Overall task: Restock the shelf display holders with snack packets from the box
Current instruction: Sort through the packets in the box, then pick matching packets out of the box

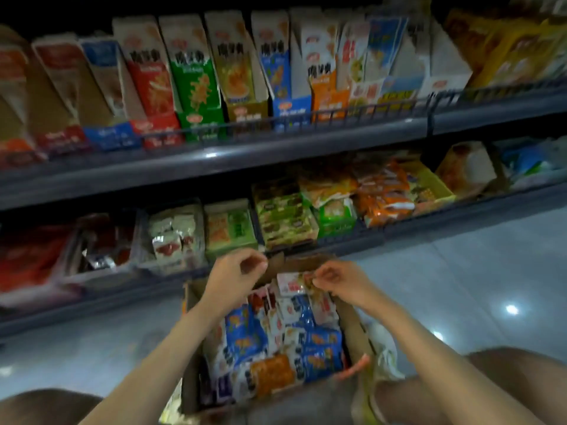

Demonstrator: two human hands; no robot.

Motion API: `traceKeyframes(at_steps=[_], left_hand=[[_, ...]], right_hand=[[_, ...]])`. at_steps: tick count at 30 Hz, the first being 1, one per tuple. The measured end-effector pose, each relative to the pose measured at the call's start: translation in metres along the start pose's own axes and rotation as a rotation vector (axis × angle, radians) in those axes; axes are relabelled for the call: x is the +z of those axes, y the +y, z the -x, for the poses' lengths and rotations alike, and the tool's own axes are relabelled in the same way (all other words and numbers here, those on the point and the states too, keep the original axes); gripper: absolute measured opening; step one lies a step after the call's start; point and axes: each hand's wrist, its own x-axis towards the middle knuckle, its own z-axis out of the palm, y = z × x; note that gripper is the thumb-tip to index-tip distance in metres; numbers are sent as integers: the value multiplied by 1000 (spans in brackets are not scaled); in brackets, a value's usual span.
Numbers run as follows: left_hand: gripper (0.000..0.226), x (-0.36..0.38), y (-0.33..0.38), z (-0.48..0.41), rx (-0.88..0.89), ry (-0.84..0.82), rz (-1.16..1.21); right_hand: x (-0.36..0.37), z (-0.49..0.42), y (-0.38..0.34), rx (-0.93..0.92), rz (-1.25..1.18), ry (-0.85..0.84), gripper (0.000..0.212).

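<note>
Packet (291, 283) at lower centre, edge-pinched by our right hand (334, 279), may slip; left hand (237, 268): we cannot tell.

The picture is dim and soft everywhere. The far top is nearly black. Light falls from above: 2 white glare spots shine on the glossy floor (491, 271) at right, and 1 streak on the upper shelf (276, 148) front edge. The left side is strongly blurred, and straight lines bend near the edges.

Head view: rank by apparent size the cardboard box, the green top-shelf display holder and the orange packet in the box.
1. cardboard box
2. green display holder, though it sits farther away
3. orange packet, smallest despite being nearest the camera
</note>
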Motion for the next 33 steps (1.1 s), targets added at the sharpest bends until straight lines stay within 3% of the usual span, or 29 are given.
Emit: traceKeyframes(at_steps=[4,9,13,17,20,22,25,28,33], left_hand=[[11,35,-61,46,-182,-87,29],[11,68,-117,79,-341,-2,77],[12,86,-157,99,-474,62,138],[15,95,-186,112,-588,111,148],[16,96,-198,114,-668,108,171],[14,95,-203,113,-686,98,178],[11,93,-205,113,-669,96,156],[11,92,-197,110,-663,98,168],[20,85,-168,96,-672,86,285]], right_hand=[[39,14,64,112,191,-93,15],[92,3,107,186,182,-174,27],[161,-19,126,133,322,-289,36],[220,-38,136,35,621,-210,25],[239,-37,130,-45,934,-269,21],[239,-34,129,-106,1003,-242,22],[221,-29,135,-102,857,-113,22],[185,-30,133,44,557,-5,18],[127,-23,95,276,-277,131,3]])
